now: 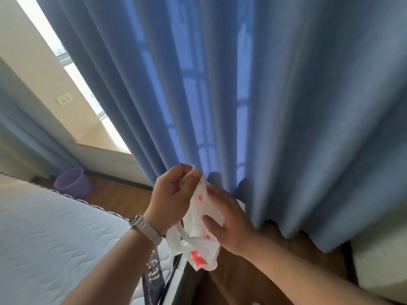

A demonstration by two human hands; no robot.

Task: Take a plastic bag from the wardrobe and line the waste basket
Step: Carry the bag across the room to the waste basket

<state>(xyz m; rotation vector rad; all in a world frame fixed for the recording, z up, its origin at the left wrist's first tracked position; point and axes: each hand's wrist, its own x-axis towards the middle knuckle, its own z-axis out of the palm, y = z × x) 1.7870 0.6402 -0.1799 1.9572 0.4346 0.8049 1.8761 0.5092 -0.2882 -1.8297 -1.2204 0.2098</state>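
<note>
Your left hand pinches the top edge of the bag between thumb and curled fingers. Your right hand grips its middle, thumb pressed on the front. The bag (white, with red print) hangs crumpled between your hands, before the curtain. The basket stands on the floor beyond the bed, well apart.

Plastic bag in both hands
</note>
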